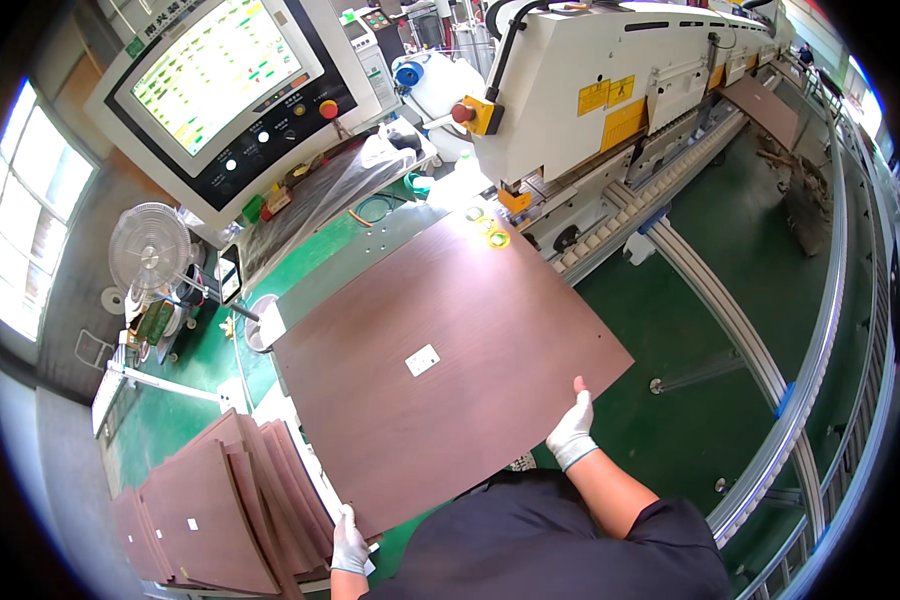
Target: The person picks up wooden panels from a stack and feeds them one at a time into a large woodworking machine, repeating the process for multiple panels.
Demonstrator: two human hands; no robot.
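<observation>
A large brown wood-grain panel [470, 400] with a small white label [422, 360] on it lies flat in front of me. White gloves with bare fingertips cover both hands. At the panel's near left corner, my left hand [349, 545] grips the edge. My right hand [572, 428] is closed on the near right edge, thumb on top and its other fingers hidden underneath. The panel's far corner reaches the infeed end of a long white machine [560, 90], beside a bright light spot.
Several brown panels [210, 510] lean in a stack at lower left. A control console [220, 100] with a lit screen stands at far left, near a fan [150, 248]. A curved roller conveyor [805, 400] bounds the right side. Another panel [760, 108] lies at the machine's far end.
</observation>
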